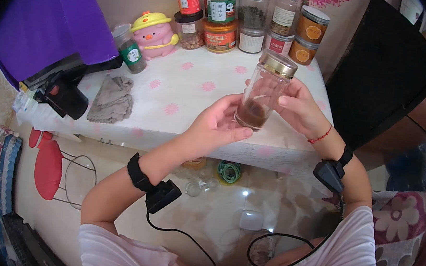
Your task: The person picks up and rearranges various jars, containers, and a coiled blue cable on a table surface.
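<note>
- Jar (267, 94) of clear glass, with a gold lid (278, 65) seated on top, is held over the front right part of the table (176, 84); we note a tilt, its top leaning to the right.
- Brown contents (252, 115) lie at the bottom; we cannot tell whether they are liquid or powder.
- Left hand (223, 122) is gripping the glass near its base, by our observation, with the thumb in front.
- Right hand (300, 107) is gripping the upper side, below the lid; we record a red bracelet (320, 137) round its wrist.
- Behind, we count several stacked containers (220, 38) along the wall.
- To their left we find a pink figure (156, 43) in a yellow hat, and a green-labelled bottle (131, 54) just beside it.
- Grey cloth (112, 100) lies crumpled on the left part of the tabletop; we note a dark mug (67, 98) near it.
</note>
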Action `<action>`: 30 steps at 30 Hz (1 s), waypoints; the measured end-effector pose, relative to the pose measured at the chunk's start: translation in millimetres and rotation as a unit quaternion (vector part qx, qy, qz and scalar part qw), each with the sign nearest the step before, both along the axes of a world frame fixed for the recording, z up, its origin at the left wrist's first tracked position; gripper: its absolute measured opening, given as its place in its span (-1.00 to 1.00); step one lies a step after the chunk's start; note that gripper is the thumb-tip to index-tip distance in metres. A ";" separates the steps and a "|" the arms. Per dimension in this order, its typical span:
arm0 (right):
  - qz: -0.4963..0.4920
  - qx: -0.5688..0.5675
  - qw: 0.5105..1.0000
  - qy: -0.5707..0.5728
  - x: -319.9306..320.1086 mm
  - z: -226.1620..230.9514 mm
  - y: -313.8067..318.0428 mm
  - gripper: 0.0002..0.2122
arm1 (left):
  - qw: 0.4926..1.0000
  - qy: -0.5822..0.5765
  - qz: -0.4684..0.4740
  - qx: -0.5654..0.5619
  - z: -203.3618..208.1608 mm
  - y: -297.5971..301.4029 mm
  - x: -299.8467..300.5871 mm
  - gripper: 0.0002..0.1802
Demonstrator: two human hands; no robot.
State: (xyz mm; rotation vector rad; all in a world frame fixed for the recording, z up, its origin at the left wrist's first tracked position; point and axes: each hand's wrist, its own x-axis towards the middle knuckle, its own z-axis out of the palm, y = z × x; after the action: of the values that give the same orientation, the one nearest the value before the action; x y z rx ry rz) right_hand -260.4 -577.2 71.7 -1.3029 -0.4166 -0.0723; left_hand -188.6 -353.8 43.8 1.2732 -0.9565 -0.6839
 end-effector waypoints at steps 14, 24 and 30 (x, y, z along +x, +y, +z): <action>0.116 0.101 0.988 -0.023 8.8 -1.7 20.8 -0.38 | 0.996 0.005 0.025 -0.083 0.3 2.5 -9.7 -0.17; -0.124 0.257 0.957 -0.039 34.5 23.2 -29.3 -0.72 | 0.990 -0.029 0.092 -0.103 -11.6 0.4 -3.7 -0.26; -0.086 0.027 0.996 0.010 8.2 9.2 2.7 -0.60 | 0.990 -0.021 0.090 -0.110 -10.8 8.9 1.6 -0.40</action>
State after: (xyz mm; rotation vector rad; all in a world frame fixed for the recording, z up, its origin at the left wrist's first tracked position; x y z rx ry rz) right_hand -252.2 -574.5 80.9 -1.2837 -0.2830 -0.2138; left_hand -187.0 -345.0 33.1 1.1646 -0.9125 -0.4006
